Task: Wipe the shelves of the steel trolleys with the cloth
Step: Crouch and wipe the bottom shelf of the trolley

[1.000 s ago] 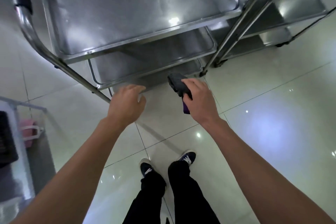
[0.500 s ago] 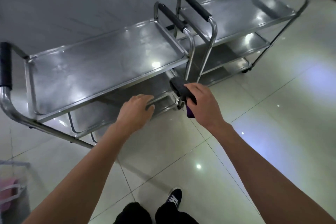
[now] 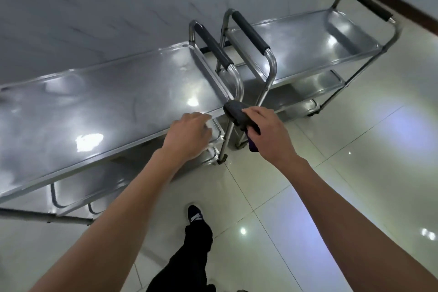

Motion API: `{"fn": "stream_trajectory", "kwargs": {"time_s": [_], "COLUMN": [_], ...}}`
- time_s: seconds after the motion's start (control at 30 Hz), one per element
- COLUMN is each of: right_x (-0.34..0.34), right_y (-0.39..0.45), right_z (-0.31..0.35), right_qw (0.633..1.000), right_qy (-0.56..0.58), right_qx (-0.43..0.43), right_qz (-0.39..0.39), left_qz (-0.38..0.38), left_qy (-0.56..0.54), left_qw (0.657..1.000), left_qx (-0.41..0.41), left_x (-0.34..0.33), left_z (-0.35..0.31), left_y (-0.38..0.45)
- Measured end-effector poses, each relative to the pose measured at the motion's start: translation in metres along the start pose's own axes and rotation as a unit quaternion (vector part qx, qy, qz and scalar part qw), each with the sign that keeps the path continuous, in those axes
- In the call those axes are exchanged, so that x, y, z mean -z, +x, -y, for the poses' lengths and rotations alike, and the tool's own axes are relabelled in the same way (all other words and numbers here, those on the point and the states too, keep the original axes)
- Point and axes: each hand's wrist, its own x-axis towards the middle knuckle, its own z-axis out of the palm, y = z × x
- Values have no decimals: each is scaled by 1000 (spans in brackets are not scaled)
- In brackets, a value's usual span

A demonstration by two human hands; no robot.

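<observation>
Two steel trolleys stand side by side against a pale wall. The near trolley fills the left, its top shelf bare and shiny; the second trolley sits to the right, behind it. My right hand grips a folded dark grey cloth with a purple edge, held just off the near trolley's right front corner. My left hand hovers over the front rim of that top shelf, fingers loosely curled and holding nothing. Lower shelves show beneath both trolleys.
Black foam grips cover the trolley handles between the two carts. The floor is glossy pale tile with light reflections. My leg and shoe stand near the bottom centre. A dark skirting line runs at the top right.
My view has risen from the lower shelves to the top shelves, bringing both trolleys into view. Both hands came up with it, the right still holding the cloth.
</observation>
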Motion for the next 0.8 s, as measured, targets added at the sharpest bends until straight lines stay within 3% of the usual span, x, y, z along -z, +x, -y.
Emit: {"fn": "stream_trajectory", "kwargs": {"time_s": [0.2,0.33,0.63,0.8], "right_x": [-7,-2,-23,-46], "right_y": [95,140,241,309], "right_z": [-28,-42,-95,-131], "right_qw": [1000,1000,992,976], "right_qy": [-11,-9,-4,14], "right_qx": [3,21,124,212], "right_qz": [4,2,28,52], "left_qz": [-5,-26,-57,-113], "left_qy": [-21,-98,-245,-292], "left_qw": [1000,995,965,943], "left_qx": [4,18,70,112], "left_x": [10,19,19,20], "left_z": [15,13,17,13], "left_y": [108,158,253,294]}}
